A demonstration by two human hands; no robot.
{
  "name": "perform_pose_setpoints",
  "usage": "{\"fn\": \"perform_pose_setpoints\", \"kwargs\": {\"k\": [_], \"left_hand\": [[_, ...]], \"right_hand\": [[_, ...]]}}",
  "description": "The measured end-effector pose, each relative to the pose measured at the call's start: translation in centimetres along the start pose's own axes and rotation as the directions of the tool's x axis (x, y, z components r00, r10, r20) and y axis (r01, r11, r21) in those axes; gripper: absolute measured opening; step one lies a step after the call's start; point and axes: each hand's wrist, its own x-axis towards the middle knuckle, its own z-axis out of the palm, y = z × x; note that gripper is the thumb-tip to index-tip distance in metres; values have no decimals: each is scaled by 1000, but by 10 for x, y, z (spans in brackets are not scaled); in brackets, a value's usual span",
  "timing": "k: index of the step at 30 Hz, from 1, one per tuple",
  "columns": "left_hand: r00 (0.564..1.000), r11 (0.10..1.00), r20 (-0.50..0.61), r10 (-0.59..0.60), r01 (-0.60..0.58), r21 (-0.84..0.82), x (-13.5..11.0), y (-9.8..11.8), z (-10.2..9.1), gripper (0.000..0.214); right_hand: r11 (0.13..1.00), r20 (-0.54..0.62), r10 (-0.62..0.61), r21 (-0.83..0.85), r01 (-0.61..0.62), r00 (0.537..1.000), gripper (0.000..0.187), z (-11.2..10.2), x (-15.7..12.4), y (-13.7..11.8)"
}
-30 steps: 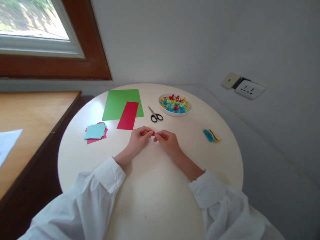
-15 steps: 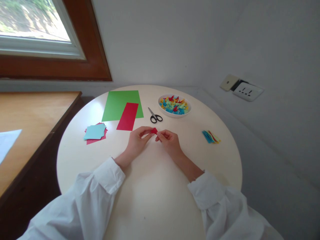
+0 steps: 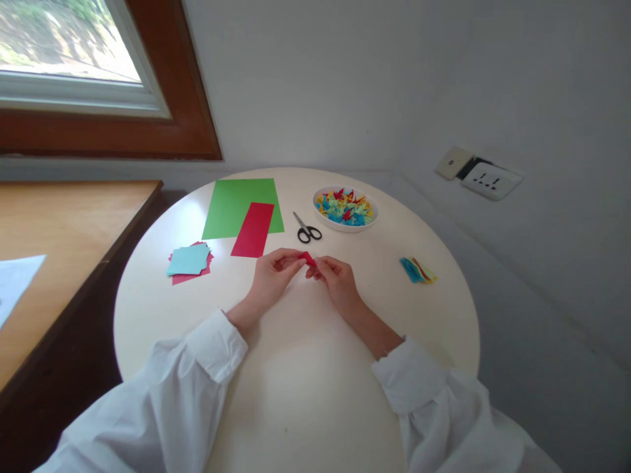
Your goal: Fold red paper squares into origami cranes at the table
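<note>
A small folded piece of red paper (image 3: 308,258) is pinched between my two hands, above the middle of the round white table (image 3: 305,368). My left hand (image 3: 277,272) grips its left side between thumb and fingers. On the right side, the thumb and fingertips of my right hand (image 3: 338,281) close on it, hiding part of the paper. Just beyond my hands lies a pair of scissors (image 3: 306,230) with black handles, its blades pointing away. A white oval dish (image 3: 345,228) behind it holds many small folded paper shapes in red, yellow, blue and pale green.
A green sheet (image 3: 231,207) lies at the back left, partly under a red paper strip (image 3: 253,230). Left of my hands is a stack of light blue and red paper squares (image 3: 188,260). Several coloured folded papers (image 3: 417,270) lie at the right. A wooden desk (image 3: 73,217) stands at left.
The visible part of the red paper has changed shape slightly, looking narrower and more slanted between my fingertips. Both hands stay in nearly the same place.
</note>
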Motion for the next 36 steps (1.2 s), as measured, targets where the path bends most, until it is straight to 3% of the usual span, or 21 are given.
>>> {"fn": "perform_pose_setpoints", "kwargs": {"k": [13, 19, 24, 36], "left_hand": [[999, 999, 1, -34, 34, -29, -2, 8, 1, 19], [995, 998, 91, -32, 36, -42, -1, 7, 1, 18], [990, 998, 143, -5, 14, -60, 0, 5, 1, 21], [988, 1000, 153, 5, -4, -6, 0, 2, -1, 18]], "right_hand": [[999, 35, -31, -44, 33, 999, 13, -1, -1, 1], [997, -21, -77, 29, 78, 997, 28, 1, 0, 1], [991, -18, -130, 28, 130, 991, 14, 1, 0, 1], [992, -9, -127, -12, 127, 992, 12, -2, 1, 1]]}}
